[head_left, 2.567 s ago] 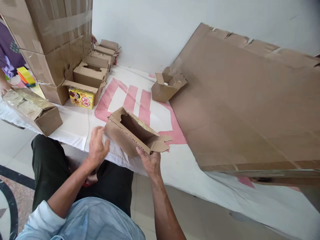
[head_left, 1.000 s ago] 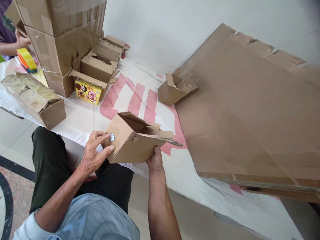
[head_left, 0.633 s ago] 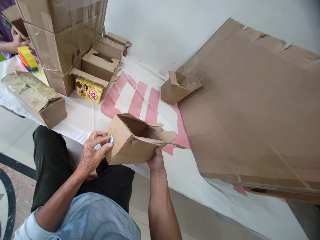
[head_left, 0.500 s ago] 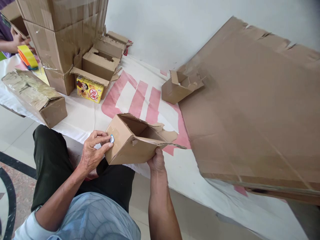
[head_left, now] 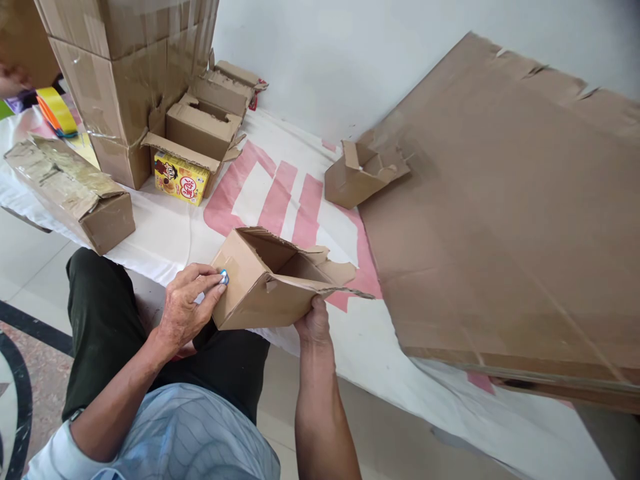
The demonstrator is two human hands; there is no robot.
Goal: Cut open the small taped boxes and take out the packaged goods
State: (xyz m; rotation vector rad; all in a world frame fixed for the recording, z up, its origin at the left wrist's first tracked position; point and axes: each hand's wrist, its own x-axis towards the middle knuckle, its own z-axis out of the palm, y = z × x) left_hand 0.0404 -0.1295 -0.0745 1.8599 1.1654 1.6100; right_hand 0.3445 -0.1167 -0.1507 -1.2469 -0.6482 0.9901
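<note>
A: Hands?
B: Your right hand (head_left: 314, 321) grips an open brown cardboard box (head_left: 267, 303) at the cloth-covered desk's (head_left: 357, 343) near edge. Your left hand (head_left: 186, 301) touches its small blue-and-white sticker (head_left: 225, 277); pinch unclear.
A: Beyond?
B: Yellow printed rectangular carton (head_left: 173, 179).

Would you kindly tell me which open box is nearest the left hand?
The open box in the right hand; the other open boxes stand farther back.

The box (head_left: 270, 300) near you is matt brown cardboard, ragged along its torn flaps (head_left: 344, 271), while its small sticker (head_left: 225, 277) looks smooth. Your tablecloth (head_left: 365, 347) is creased, matt fabric. On the left, glossy clear tape (head_left: 80, 63) covers the cardboard stack (head_left: 137, 87); the yellow carton (head_left: 181, 180) is smooth printed card.
</note>
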